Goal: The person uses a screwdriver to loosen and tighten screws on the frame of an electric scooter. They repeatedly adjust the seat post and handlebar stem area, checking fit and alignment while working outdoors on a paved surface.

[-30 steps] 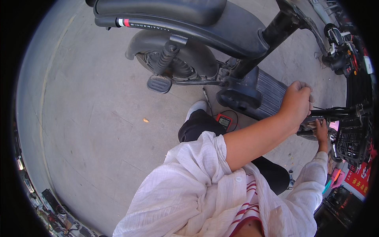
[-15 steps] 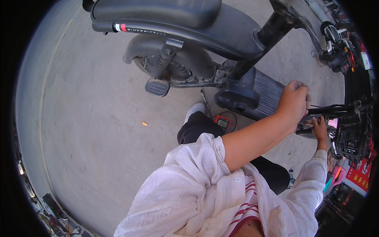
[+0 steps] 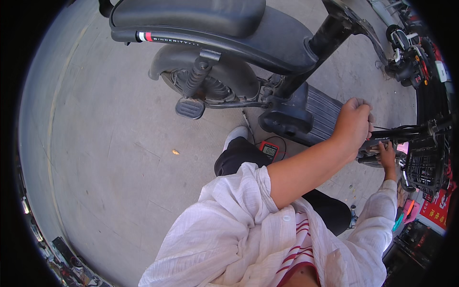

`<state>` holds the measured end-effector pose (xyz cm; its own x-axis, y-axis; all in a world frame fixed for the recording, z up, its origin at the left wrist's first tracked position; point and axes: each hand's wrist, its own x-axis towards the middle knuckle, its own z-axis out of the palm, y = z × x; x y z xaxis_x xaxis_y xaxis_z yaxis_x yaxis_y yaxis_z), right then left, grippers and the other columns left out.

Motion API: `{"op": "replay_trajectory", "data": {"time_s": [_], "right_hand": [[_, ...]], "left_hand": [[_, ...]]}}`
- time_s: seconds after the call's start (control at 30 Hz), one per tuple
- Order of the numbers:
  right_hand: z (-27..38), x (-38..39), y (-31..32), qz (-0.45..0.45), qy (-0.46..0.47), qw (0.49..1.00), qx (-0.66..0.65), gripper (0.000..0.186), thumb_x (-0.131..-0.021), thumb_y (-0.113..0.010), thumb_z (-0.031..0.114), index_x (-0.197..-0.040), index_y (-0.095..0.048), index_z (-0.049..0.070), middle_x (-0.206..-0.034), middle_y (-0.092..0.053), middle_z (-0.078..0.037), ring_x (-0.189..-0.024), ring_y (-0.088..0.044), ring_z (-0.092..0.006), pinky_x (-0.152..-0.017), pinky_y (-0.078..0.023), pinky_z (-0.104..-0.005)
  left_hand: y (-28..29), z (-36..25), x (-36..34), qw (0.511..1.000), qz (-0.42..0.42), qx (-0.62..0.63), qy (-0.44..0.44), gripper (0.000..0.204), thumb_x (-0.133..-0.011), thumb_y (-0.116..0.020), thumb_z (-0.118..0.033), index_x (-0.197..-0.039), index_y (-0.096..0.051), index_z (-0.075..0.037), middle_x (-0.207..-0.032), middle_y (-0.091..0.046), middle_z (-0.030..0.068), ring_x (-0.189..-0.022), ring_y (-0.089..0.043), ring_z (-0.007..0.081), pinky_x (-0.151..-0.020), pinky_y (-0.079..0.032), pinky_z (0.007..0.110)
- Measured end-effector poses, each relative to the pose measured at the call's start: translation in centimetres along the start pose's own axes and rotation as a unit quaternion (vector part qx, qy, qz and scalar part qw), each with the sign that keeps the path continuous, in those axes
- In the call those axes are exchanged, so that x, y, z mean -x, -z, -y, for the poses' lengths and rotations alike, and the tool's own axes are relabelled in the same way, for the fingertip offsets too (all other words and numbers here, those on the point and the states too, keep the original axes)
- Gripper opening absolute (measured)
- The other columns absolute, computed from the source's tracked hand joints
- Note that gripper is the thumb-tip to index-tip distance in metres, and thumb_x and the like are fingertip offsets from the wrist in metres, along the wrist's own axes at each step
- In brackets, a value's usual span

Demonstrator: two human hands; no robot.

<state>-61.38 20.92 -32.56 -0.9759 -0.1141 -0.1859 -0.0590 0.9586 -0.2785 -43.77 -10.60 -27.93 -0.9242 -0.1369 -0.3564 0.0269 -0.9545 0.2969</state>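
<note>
A black electric bike with a long seat (image 3: 191, 16), a ribbed footboard (image 3: 321, 112) and a front tube (image 3: 392, 135) stands across the upper view. Over the front end of the footboard, my left hand (image 3: 353, 120) is closed, its fingers curled away from me. Whatever it grips is hidden behind the hand. Lower and to the right, my right hand (image 3: 387, 157) reaches beside the front tube, its fingers bent against the parts there. What those fingers hold is too small to make out. A red multimeter (image 3: 269, 150) with a dark lead lies on the ground by my foot.
The black wire basket (image 3: 423, 165) is at the bike's front, on the right. A pedal (image 3: 190, 108) sticks out toward me. Other bikes (image 3: 406, 55) stand at the far right. Boxes and a red sign (image 3: 436, 210) are at the lower right. Clutter (image 3: 71, 260) lines the lower left rim.
My right fingers have shifted slightly by the front tube. My left hand stays closed in nearly the same place. The view has moved a little.
</note>
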Motion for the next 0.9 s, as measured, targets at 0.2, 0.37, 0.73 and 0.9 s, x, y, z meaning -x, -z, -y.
{"op": "replay_trajectory", "data": {"time_s": [0.2, 0.37, 0.73, 0.9], "right_hand": [[-3.2, -1.3, 0.0, -0.064, 0.096, 0.986, 0.121, 0.034, -0.089, -0.062, 0.029, -0.107, -0.055, 0.001, -0.087, -0.067, -0.010, -0.065, -0.065, -0.0211, -0.051, -0.050, -0.0305], [-1.9, -0.8, -0.2, -0.021, 0.029, 0.999, 0.032, 0.037, -0.088, -0.064, 0.032, -0.105, -0.057, -0.001, -0.086, -0.067, -0.014, -0.070, -0.066, -0.0232, -0.058, -0.051, -0.0342], [-6.2, -2.6, -0.4, -0.087, 0.076, 0.988, 0.105, 0.043, -0.088, -0.064, 0.036, -0.102, -0.057, -0.004, -0.088, -0.066, -0.019, -0.077, -0.066, -0.0325, -0.066, -0.051, -0.0396], [-4.0, -1.3, 0.1, -0.081, 0.128, 0.978, 0.145, 0.044, -0.090, -0.061, 0.035, -0.111, -0.055, -0.002, -0.090, -0.067, -0.019, -0.072, -0.066, -0.0325, -0.064, -0.052, -0.0418]], "left_hand": [[-0.3, 0.1, 0.1, 1.000, 0.008, 0.002, 0.006, 0.012, -0.089, -0.045, -0.010, -0.095, -0.054, -0.005, -0.077, -0.055, 0.0047, -0.059, -0.052, 0.0107, -0.052, -0.042, 0.025], [-0.2, 0.1, 0.1, 1.000, 0.000, 0.001, 0.003, 0.012, -0.089, -0.045, -0.010, -0.094, -0.054, -0.005, -0.077, -0.056, 0.0046, -0.059, -0.052, 0.0107, -0.052, -0.042, 0.025], [-0.4, 0.1, 0.1, 1.000, 0.006, -0.002, 0.008, 0.012, -0.089, -0.045, -0.010, -0.094, -0.054, -0.005, -0.077, -0.056, 0.0044, -0.060, -0.052, 0.0105, -0.052, -0.042, 0.025], [-0.4, 0.1, 0.2, 1.000, 0.008, -0.003, 0.009, 0.012, -0.089, -0.045, -0.010, -0.095, -0.054, -0.004, -0.078, -0.056, 0.0048, -0.060, -0.052, 0.0106, -0.052, -0.042, 0.025]]}}
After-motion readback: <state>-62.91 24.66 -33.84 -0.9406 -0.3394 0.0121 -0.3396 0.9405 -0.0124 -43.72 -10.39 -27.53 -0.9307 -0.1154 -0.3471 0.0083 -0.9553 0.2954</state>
